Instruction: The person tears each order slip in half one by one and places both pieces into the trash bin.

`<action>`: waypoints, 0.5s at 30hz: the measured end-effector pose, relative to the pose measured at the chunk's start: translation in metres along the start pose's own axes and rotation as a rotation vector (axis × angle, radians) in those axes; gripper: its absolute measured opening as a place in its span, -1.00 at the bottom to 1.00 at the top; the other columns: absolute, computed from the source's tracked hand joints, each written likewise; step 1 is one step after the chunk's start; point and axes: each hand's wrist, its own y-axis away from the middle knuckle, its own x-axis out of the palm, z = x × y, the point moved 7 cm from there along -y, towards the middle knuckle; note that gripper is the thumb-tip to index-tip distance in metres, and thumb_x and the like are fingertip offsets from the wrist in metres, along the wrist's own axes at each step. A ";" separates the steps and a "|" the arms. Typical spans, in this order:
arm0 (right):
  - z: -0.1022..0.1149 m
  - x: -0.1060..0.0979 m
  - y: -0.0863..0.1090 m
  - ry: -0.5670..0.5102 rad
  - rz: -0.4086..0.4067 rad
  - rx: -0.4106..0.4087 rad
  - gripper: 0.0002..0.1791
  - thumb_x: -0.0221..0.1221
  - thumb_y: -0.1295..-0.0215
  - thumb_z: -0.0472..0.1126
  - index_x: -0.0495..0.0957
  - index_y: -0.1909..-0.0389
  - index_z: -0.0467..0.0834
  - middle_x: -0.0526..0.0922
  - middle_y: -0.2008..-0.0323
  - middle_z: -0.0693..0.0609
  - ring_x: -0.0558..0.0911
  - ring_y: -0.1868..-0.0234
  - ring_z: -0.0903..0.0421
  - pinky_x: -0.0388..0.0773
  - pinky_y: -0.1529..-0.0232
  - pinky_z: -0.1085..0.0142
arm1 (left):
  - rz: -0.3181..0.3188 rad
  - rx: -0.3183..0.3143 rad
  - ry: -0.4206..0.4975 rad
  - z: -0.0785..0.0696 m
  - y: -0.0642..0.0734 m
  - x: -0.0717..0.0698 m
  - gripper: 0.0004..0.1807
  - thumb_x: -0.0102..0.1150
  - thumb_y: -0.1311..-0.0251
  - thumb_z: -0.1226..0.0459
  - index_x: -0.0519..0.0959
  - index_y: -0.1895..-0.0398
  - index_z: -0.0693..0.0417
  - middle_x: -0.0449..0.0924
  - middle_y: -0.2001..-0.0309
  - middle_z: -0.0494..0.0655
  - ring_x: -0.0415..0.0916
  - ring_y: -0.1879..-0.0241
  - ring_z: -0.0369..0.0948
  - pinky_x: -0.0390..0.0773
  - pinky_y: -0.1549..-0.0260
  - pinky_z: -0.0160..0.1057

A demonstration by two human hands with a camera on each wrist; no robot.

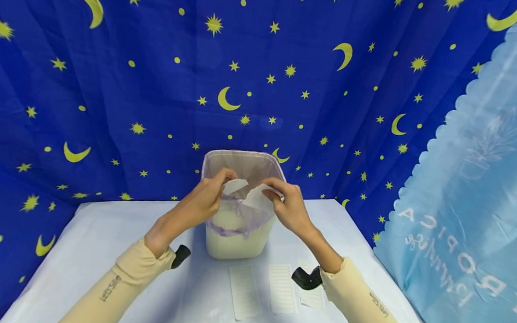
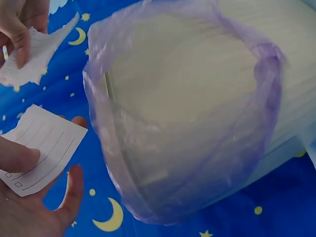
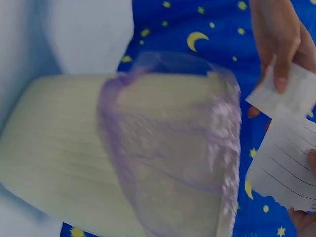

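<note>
In the head view, both hands are raised above the front rim of a cream trash bin (image 1: 236, 247), lined with a translucent purple bag (image 1: 233, 228) folded over its edge. My left hand (image 1: 205, 197) pinches a torn paper piece (image 1: 234, 185); the left wrist view shows printed lines and small boxes on this piece (image 2: 42, 148). Between thumb and fingers, my right hand (image 1: 291, 206) grips another torn piece (image 1: 257, 199), ragged along one edge and lined in the right wrist view (image 3: 284, 168). The bin's bottom is hidden in the head view.
Three lined paper sheets, a left one (image 1: 244, 292), a middle one (image 1: 283, 288) and a right one (image 1: 309, 287), lie on the white table (image 1: 191, 299) before the bin. A blue star-patterned curtain (image 1: 152, 113) hangs behind; a light-blue cloth (image 1: 472, 195) hangs at right.
</note>
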 end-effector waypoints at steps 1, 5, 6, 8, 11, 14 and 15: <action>-0.002 -0.003 -0.004 0.006 -0.025 0.010 -0.83 0.20 -0.19 -0.52 0.67 0.26 -0.27 0.74 0.28 -0.10 0.71 0.07 0.00 0.60 0.07 0.11 | 0.001 -0.021 -0.001 0.003 -0.002 0.000 -0.60 -0.25 -0.23 0.70 0.33 -0.07 0.26 0.58 0.07 0.15 0.38 0.49 -0.18 0.53 0.29 -0.12; -0.010 -0.010 -0.015 0.032 -0.092 0.059 -0.86 0.22 -0.18 -0.47 0.69 0.33 -0.22 0.73 0.31 -0.06 0.69 0.10 0.04 0.55 0.03 0.15 | 0.030 -0.122 0.003 0.015 -0.004 -0.002 -0.66 -0.23 -0.31 0.64 0.27 -0.07 0.21 0.54 0.14 0.19 0.29 0.53 -0.17 0.44 0.41 -0.17; -0.012 -0.010 -0.017 0.033 -0.102 0.072 -0.85 0.23 -0.17 -0.47 0.70 0.34 -0.20 0.72 0.30 -0.06 0.67 0.10 0.04 0.52 0.00 0.15 | 0.035 -0.142 -0.001 0.017 -0.003 -0.003 -0.67 -0.21 -0.31 0.62 0.27 -0.06 0.19 0.53 0.20 0.18 0.27 0.56 -0.18 0.40 0.48 -0.19; -0.015 -0.009 -0.018 0.045 -0.125 0.090 -0.83 0.24 -0.15 -0.48 0.72 0.35 -0.18 0.69 0.29 -0.06 0.65 0.10 0.03 0.48 -0.02 0.15 | 0.040 -0.173 -0.025 0.022 -0.002 -0.003 -0.71 -0.18 -0.34 0.58 0.28 -0.03 0.15 0.51 0.33 0.12 0.27 0.57 -0.18 0.35 0.55 -0.24; -0.017 -0.007 -0.019 0.061 -0.154 0.096 -0.81 0.25 -0.13 -0.49 0.74 0.37 -0.17 0.65 0.32 -0.07 0.62 0.13 0.01 0.46 0.00 0.14 | 0.027 -0.196 -0.101 0.026 0.000 -0.004 -0.78 -0.13 -0.39 0.50 0.33 -0.02 0.15 0.43 0.48 -0.01 0.25 0.59 -0.21 0.30 0.59 -0.24; -0.019 -0.007 -0.020 0.107 -0.167 0.062 -0.82 0.25 -0.12 -0.50 0.75 0.38 -0.19 0.68 0.35 -0.09 0.64 0.22 0.00 0.50 0.11 0.16 | -0.012 -0.187 -0.167 0.028 -0.001 -0.004 -0.84 -0.10 -0.43 0.41 0.40 0.00 0.17 0.43 0.53 -0.06 0.29 0.58 -0.19 0.35 0.51 -0.15; -0.021 -0.006 -0.020 0.133 -0.166 0.044 -0.82 0.25 -0.12 -0.50 0.74 0.38 -0.20 0.69 0.37 -0.09 0.64 0.23 -0.01 0.52 0.13 0.15 | -0.029 -0.179 -0.188 0.028 -0.002 -0.004 -0.84 -0.08 -0.43 0.39 0.43 0.01 0.18 0.48 0.51 -0.04 0.33 0.56 -0.17 0.38 0.47 -0.11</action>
